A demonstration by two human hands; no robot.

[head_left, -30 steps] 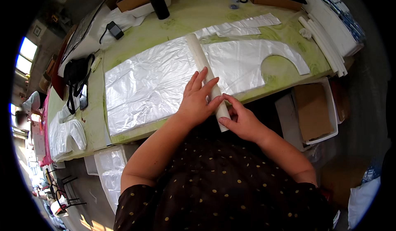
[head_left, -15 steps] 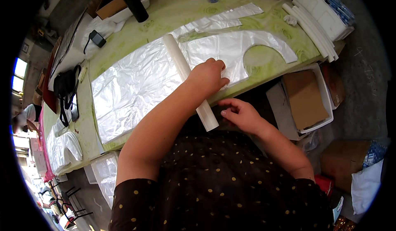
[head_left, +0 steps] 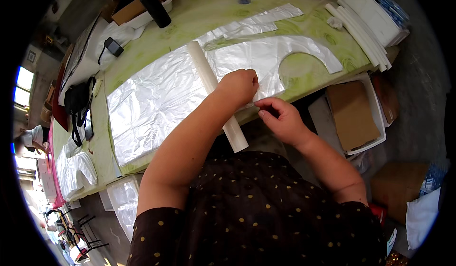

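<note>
A long white roll lies across the green table, its near end sticking out over the front edge. My left hand rests curled on the roll and on the clear plastic sheet spread left of it. My right hand hovers at the table's front edge, fingertips pinching the near edge of a cut plastic piece with a half-round notch.
White tubes and stacked white sheets lie at the far right corner. A white bin with cardboard stands under the table's right end. A black bag, a charger, a black cylinder and a bottle sit along the far and left sides.
My left hand has closed from flat fingers to a curled grip on the roll, and my right hand has shifted right along the table edge to the plastic's border.
</note>
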